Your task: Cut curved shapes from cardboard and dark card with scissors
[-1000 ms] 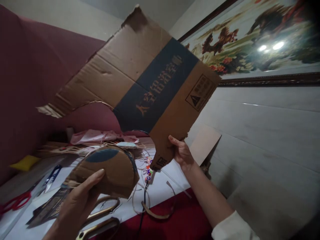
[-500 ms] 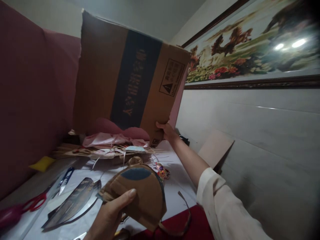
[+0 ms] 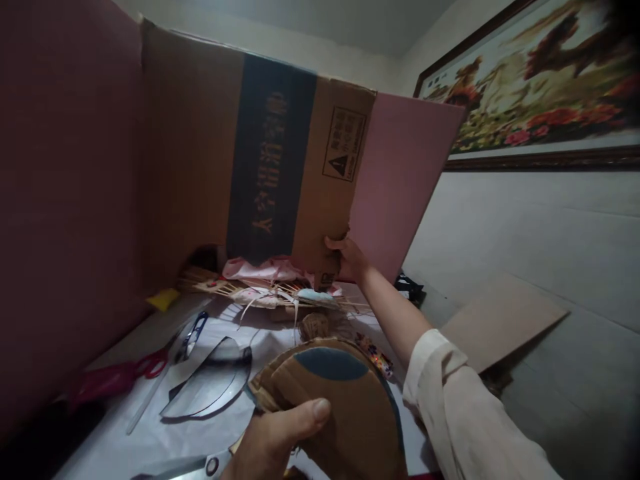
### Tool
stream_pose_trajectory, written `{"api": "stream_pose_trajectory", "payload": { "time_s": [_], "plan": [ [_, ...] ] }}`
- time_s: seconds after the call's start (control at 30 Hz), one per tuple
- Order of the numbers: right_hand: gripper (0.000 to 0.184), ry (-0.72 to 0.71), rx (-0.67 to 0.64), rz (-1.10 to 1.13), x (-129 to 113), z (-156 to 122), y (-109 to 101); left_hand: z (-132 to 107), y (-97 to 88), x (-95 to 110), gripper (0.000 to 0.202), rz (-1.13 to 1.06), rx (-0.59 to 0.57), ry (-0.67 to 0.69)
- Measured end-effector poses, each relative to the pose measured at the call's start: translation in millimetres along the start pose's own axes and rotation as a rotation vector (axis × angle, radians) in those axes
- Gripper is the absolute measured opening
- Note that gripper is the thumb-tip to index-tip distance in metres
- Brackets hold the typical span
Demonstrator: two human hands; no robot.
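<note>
Our left hand [image 3: 273, 437] grasps a rounded piece of brown corrugated cardboard with a blue patch [image 3: 360, 407], thumb pressed flat on its face and the other fingers hidden behind it; we hold this piece in the lower middle of the view, above a white-covered table [image 3: 115, 457]. Our right hand [image 3: 347, 257], its arm stretched forward out of a rolled white sleeve [image 3: 470, 407], grips the lower right corner of a large brown cardboard sheet with a broad blue printed band [image 3: 195, 147]; we hold that sheet upright at the far side of the table, in front of a pink upright panel [image 3: 400, 167], and a warning label shows near its right edge. Below the sheet we see crumpled pale pink fabric [image 3: 265, 268] beside thin wooden sticks [image 3: 217, 283]; nearer to us sit a brown ball of twine [image 3: 314, 327] and a multicoloured patterned bundle [image 3: 376, 357], both just beyond the rounded piece. To its left lie curved dark-and-silvery flat sheets [image 3: 215, 383], red-handled scissors [image 3: 153, 363] and a small blue-handled tool [image 3: 195, 330]; a silvery metal blade [image 3: 185, 470] lies at the bottom edge, close to our left hand.
</note>
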State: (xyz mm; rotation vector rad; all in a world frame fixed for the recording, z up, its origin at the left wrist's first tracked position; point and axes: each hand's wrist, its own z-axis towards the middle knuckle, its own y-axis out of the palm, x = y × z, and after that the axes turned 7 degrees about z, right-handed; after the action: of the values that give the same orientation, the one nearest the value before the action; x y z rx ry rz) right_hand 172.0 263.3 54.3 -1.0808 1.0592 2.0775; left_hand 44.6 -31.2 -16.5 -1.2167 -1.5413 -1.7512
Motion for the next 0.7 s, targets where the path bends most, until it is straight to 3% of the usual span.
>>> {"api": "stream_pose_trajectory", "payload": {
  "time_s": [0.3, 0.47, 0.7],
  "plan": [
    [0.057, 0.014, -0.036, -0.056, 11, 21, 1, 0, -4.6, 0, 0.055, 0.0, -0.027, 0.051],
    [0.06, -0.031, 0.048, -0.089, -4, 23, -32, -1, -5.7, 0, 0.056, -0.023, -0.012, 0.037],
    [0.052, -0.103, 0.159, -0.089, -10, 13, -71, -1, -0.6, 3, 0.064, -0.085, -0.126, -0.102]
  ]
}}
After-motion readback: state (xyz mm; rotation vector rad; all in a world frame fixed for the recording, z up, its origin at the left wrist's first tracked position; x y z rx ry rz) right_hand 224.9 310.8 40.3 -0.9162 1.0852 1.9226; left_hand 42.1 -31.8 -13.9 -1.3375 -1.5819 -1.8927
